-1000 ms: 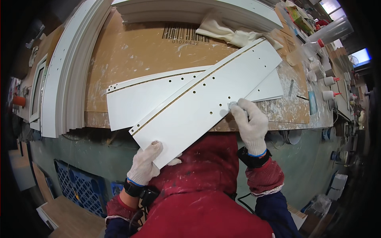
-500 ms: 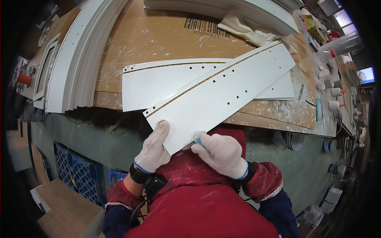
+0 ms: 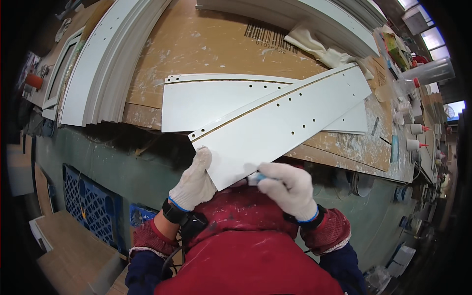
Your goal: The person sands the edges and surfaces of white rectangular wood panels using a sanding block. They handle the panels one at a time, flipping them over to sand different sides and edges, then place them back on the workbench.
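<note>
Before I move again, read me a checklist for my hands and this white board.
1. Left hand grips the top board's near end: ok.
2. Right hand holds the small bluish item: ok.
3. Top board lined up with the lower boards: not ok, it lies at an angle.
4. Far end clear of the pale cloth: cannot tell, they meet in this view.
5. Top board's underside: cannot tell, hidden.

white panel [image 3: 270, 129] | drilled, slanted over boards [image 3: 209, 103] | bluish piece [image 3: 256, 178] | at edge
</note>
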### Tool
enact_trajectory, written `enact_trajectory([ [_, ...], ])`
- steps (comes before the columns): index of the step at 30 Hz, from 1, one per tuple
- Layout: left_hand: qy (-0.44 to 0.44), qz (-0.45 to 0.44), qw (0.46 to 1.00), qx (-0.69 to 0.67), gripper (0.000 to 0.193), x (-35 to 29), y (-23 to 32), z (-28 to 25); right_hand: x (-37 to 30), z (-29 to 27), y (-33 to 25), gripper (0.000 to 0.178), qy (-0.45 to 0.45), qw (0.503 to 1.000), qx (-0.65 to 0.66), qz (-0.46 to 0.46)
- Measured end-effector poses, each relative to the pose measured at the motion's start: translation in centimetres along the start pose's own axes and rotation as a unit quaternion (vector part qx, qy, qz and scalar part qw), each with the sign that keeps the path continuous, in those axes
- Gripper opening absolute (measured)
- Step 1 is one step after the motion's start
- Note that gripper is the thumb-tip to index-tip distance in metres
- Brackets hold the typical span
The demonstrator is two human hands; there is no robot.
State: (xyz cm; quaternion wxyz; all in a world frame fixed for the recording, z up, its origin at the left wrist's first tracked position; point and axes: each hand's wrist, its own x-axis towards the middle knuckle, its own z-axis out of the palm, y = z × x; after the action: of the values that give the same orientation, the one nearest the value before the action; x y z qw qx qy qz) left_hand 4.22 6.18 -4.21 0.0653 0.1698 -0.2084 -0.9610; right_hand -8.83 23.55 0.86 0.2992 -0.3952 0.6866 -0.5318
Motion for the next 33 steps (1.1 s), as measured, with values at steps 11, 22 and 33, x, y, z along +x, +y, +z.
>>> enact_trajectory([
  [11, 0.127, -0.048, 0.990, 0.026, 0.042, -0.4, 0.0, 0.0, 1.9, 3.7, -1.0, 0.028, -0.110, 0.896, -0.378, -0.207],
  [22, 0.063, 0.021, 0.917, 0.393, 0.024, -0.3, 0.3, 0.9, 0.1, -0.3, -0.4, 0.025, 0.045, 0.945, -0.290, -0.147],
  [33, 0.091, -0.073, 0.981, 0.153, 0.048, -2.5, 2.8, -0.8, 1.4, -4.4, -0.3, 0.027, -0.168, 0.955, -0.230, 0.082],
])
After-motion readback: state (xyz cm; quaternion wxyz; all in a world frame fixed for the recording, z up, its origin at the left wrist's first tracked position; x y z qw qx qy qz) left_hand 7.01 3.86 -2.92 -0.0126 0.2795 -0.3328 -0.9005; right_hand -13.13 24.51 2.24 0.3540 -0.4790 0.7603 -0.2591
